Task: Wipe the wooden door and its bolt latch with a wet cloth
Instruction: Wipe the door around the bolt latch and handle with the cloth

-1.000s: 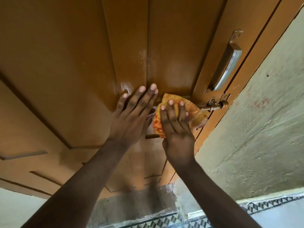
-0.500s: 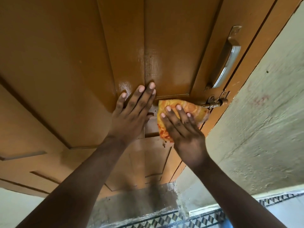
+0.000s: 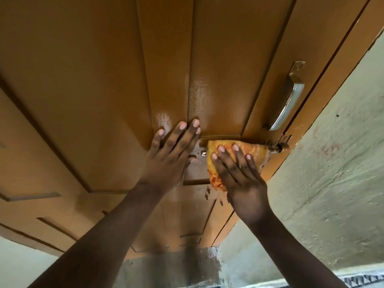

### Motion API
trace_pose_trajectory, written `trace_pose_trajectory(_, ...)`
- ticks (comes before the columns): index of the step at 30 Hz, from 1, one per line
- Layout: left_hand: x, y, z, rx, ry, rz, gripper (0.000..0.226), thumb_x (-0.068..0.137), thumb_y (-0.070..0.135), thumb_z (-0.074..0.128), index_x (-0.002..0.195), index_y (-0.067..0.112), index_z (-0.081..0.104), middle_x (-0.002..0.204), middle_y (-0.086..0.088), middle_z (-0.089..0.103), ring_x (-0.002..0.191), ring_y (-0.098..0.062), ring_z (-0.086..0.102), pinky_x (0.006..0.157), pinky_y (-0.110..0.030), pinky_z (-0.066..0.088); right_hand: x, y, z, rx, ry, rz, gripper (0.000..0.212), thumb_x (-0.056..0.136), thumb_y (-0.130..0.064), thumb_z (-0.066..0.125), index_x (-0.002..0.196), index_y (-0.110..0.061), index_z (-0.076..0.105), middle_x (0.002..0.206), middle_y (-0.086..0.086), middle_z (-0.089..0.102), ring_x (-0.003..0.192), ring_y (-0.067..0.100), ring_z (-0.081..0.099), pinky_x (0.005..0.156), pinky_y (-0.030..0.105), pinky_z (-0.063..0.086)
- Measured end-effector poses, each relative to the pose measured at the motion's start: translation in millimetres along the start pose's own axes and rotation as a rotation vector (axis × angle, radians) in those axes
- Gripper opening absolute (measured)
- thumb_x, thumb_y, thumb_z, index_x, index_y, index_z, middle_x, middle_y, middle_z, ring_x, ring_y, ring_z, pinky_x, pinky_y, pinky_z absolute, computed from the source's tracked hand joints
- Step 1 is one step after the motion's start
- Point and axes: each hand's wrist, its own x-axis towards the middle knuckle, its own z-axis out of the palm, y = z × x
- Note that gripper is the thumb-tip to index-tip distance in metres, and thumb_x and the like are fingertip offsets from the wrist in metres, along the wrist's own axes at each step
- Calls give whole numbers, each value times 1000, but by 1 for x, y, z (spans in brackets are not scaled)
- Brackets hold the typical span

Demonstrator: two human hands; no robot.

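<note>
A brown panelled wooden door [image 3: 99, 84] fills the view, with wet shiny streaks above my hands. My left hand [image 3: 170, 156] lies flat against it, fingers spread, holding nothing. My right hand [image 3: 239, 175] presses an orange-yellow patterned cloth [image 3: 255, 150] flat over the bolt latch. Only the bolt's brown tip and its bracket [image 3: 279, 145] show at the cloth's right end, by the door edge. The rest of the bolt is hidden under the cloth.
A curved metal pull handle [image 3: 288, 100] is fixed above the latch. A rough pale-green wall [image 3: 332, 163] stands to the right of the door frame. A concrete sill and a patterned tile floor [image 3: 361, 279] lie below.
My right hand has slid the cloth to the right along the bolt, its fingers now angled up-left. The left hand has stayed flat in the same spot on the door.
</note>
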Motion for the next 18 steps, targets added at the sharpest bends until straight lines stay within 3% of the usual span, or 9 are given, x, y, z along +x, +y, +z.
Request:
trace_pose_trajectory(4,0,1,-1,-35,-10,-7,69,111,47,29,167,14,6,173,-4,-3,160,-25,-11,125,-49,-8,16,-21,12,48,46,11,63,99,-27,46,157,-13,29,163,10,31,154,34,19,125,48,15)
trace_pose_trajectory(6,2,1,-3,-48,-18,-10,69,111,48,28,167,14,6,173,-3,-3,160,-25,-12,125,-49,-9,7,-6,15,56,72,-84,53,105,-22,40,157,-15,33,161,8,35,153,32,25,123,46,22)
trace_pose_trajectory(9,1,2,-2,-23,-17,-17,71,111,51,29,167,15,4,174,-3,2,159,-25,-5,125,-49,-7,-7,29,12,3,101,-220,51,104,-28,53,152,-16,42,157,6,42,147,29,36,116,45,38)
trace_pose_trajectory(11,1,3,-1,-21,-17,-14,73,110,51,32,167,15,4,174,-3,3,158,-25,-3,126,-50,-9,-9,36,9,-16,113,-200,49,104,-32,53,150,-16,44,155,7,45,145,29,40,113,47,43)
trace_pose_trajectory(15,1,4,-2,6,-14,-28,72,111,49,32,167,13,4,174,-3,-7,160,-25,-13,126,-50,-13,1,7,21,21,166,-95,52,103,-35,50,151,-17,43,156,6,45,146,31,38,115,50,37)
trace_pose_trajectory(18,3,4,-5,-5,-51,-30,72,111,50,28,167,13,1,173,-4,-16,158,-25,-21,126,-50,-17,-3,12,29,7,199,-151,49,103,-30,54,150,-20,46,156,3,45,146,27,38,114,45,35)
